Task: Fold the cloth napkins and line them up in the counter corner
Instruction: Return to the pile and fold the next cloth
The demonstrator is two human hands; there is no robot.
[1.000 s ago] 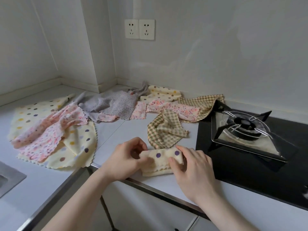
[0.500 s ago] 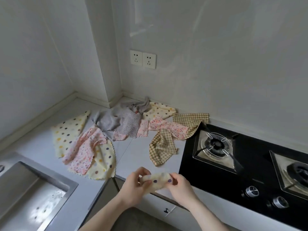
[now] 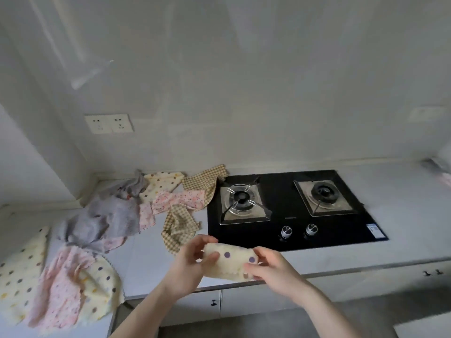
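- Since a second ago you have lifted the folded dotted napkin (image 3: 229, 263) off the front edge of the counter (image 3: 151, 262); then it lay on the surface under your fingers, and now you hold it in the air above that edge, just in front of the hob.
- Your counter runs along the back wall and turns at the left corner, where most of the loose cloths lie.
- Your black gas hob (image 3: 292, 206) sits in the counter right of centre, with two burners and two knobs near its front edge.
- At the left end a big cream dotted napkin (image 3: 17, 276) lies spread out, with a pink floral napkin (image 3: 61, 286) draped over it.
- Near the back corner a grey napkin (image 3: 109, 220) lies crumpled, touching another cream dotted cloth and a second pink floral one beside it.
- Two checked napkins (image 3: 179, 228) lie unfolded, one by the hob's left edge, one against the back wall.
- Your left hand (image 3: 190, 262) grips the folded napkin's left end, fingers curled round it.
- Your right hand (image 3: 271, 267) pinches its right end between thumb and fingers.
- A double wall socket (image 3: 109, 123) sits above the corner.
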